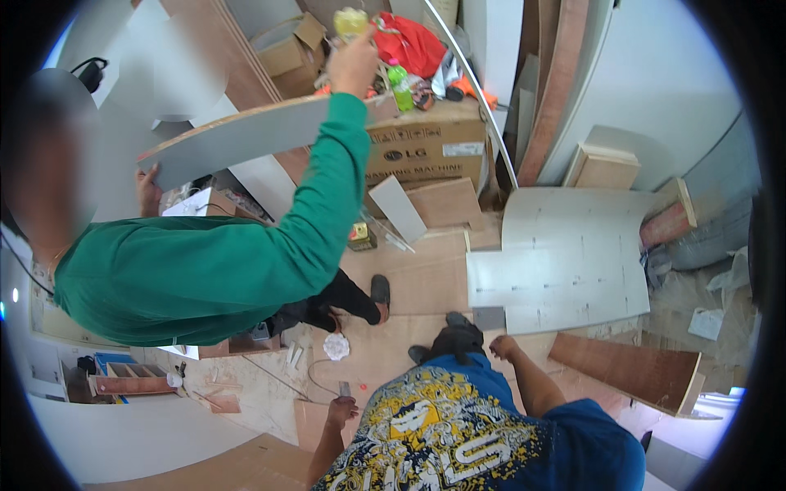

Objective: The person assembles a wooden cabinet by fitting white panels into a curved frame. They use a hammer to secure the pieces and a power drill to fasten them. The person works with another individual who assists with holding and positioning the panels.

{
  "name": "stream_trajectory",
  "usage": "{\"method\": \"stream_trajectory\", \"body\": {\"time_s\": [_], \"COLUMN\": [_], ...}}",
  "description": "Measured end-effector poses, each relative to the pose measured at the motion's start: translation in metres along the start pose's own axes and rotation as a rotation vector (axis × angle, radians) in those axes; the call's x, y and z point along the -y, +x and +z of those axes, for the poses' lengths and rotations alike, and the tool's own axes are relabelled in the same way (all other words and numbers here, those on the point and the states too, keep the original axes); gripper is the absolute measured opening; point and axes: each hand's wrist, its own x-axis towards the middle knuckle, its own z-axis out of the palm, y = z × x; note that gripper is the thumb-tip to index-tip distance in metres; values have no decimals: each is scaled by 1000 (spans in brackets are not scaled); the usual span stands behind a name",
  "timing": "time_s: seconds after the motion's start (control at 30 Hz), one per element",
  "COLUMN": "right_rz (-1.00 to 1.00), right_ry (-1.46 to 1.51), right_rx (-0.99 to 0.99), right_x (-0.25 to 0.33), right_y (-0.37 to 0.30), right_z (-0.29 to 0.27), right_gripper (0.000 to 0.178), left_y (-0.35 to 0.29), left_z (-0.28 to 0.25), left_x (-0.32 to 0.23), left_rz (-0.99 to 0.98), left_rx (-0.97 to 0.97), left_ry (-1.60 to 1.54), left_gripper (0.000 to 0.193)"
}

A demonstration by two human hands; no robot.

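Note:
My left hand hangs low beside my patterned blue shirt, fingers curled. A small flat grey piece shows right at its fingertips; its kind is unclear. On the other side, my right hand hangs near my dark trousers, loosely closed, with nothing seen in it. Close beyond it lies a large pale curved sheet on the floor. To my left a co-worker in a green sweater grips a long curved board and raises a clear container of yellowish liquid over the board's far end.
Ahead stands a large cardboard box bearing a green bottle and a red bag. Wood offcuts lean against it. A brown board lies at my right. On the floor are a cable and a white crumpled item.

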Motion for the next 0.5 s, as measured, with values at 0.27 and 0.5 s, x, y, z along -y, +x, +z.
{"method": "stream_trajectory", "body": {"time_s": [0.27, 0.5], "right_rz": [-192, 199], "right_ry": [34, 843], "right_rx": [-262, -207], "right_x": [1, 31], "right_y": [45, 44], "right_z": [-49, -126], "right_gripper": [17, 13], "left_y": [-32, -37], "left_z": [19, 46], "left_x": [-11, -60], "left_rz": [161, 154], "left_rx": [37, -75], "left_ry": [334, 225], "left_gripper": [18, 20]}}
